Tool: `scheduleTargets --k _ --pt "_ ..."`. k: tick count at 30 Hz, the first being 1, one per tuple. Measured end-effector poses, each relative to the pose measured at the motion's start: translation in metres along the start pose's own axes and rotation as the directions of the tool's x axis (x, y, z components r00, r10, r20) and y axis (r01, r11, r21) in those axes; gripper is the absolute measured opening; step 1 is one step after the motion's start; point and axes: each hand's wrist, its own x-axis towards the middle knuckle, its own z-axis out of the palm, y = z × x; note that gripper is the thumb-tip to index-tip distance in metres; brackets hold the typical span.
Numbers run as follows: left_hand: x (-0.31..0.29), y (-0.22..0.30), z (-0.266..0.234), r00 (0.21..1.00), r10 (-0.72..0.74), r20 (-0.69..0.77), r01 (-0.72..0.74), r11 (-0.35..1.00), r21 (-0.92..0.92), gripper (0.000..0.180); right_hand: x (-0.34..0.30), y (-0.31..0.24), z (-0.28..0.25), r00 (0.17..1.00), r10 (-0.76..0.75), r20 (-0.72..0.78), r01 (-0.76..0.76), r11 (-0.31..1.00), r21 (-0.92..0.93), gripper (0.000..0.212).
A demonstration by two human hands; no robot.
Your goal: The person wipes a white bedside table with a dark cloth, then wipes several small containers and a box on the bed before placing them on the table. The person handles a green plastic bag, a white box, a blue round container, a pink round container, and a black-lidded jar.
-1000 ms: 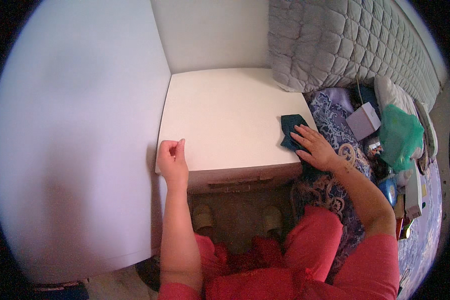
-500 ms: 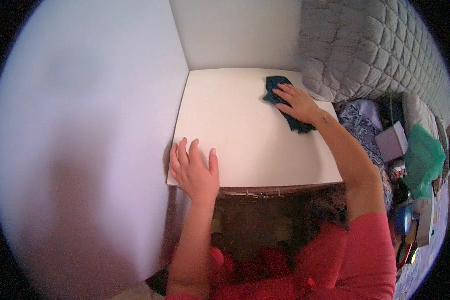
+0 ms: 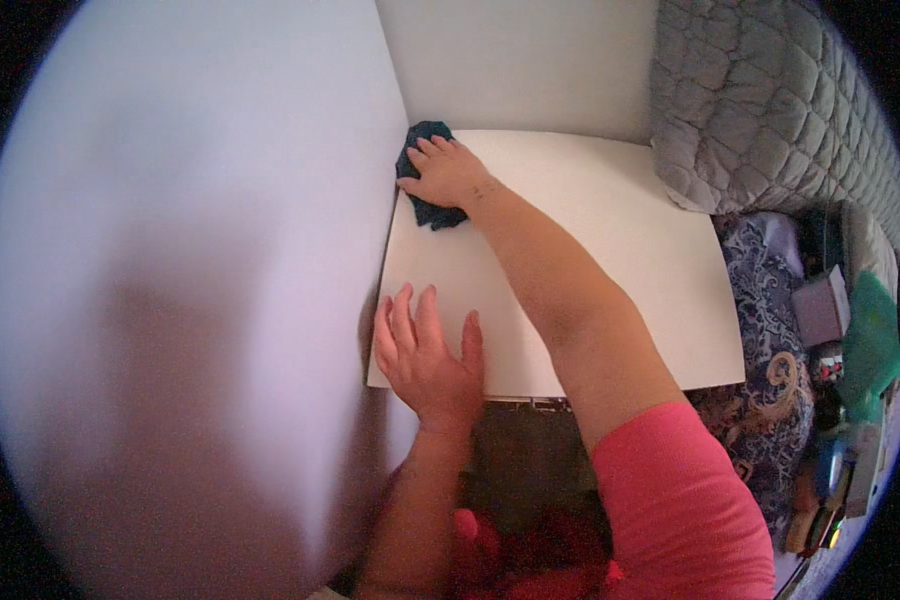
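Note:
My right hand [image 3: 445, 172] lies flat with its fingers spread on a dark teal cloth [image 3: 432, 212], pressing it against the white tabletop [image 3: 620, 220]. The cloth is at the far left corner, where the table meets the walls. It shows past the fingertips and below the palm, and the rest is covered by the hand. Closer to me, my left hand [image 3: 428, 355] is open at the near left part of the tabletop, fingers apart and nothing in them. My right forearm stretches diagonally across the table.
A pale wall [image 3: 220, 200] runs along the table's left side, and another wall [image 3: 530, 60] stands behind it. At the right are a grey quilted cover [image 3: 750, 110], patterned purple fabric [image 3: 770, 300], a small pinkish box [image 3: 820, 308] and a green plastic bag [image 3: 872, 340].
My right hand and the cloth have moved left from the table's far right to its far left corner. The whole view has shifted somewhat; my left hand stays near the left edge.

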Motion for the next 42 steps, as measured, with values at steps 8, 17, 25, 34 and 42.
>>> scheduleTargets --k 8,17,25,34,42 --pt "0.008 -0.004 -0.008 0.993 0.063 -0.103 -0.065 0.998 -0.012 0.047 -0.103 -0.047 -0.016 0.967 -0.230 -0.108 0.240 0.966 0.099 0.060" --pt "0.000 -0.008 -0.008 0.981 0.121 -0.151 -0.121 0.993 0.009 0.044 -0.308 -0.016 -0.068 0.970 -0.244 -0.024 0.245 0.963 0.114 0.056" --pt "-0.003 -0.004 -0.006 1.000 0.014 0.017 -0.015 0.999 0.036 0.049 -0.429 0.102 -0.113 0.990 0.123 0.062 -0.122 0.992 -0.024 0.059" --pt "0.002 0.000 -0.007 0.993 0.035 -0.116 -0.038 0.999 -0.028 0.040 -0.336 0.127 -0.088 0.998 0.058 0.017 -0.056 0.993 -0.102 0.059" --pt "0.002 -0.004 -0.006 0.994 0.038 -0.098 -0.046 0.996 -0.081 0.042 -0.165 0.107 -0.046 0.963 0.264 0.052 -0.253 0.955 -0.155 0.066"
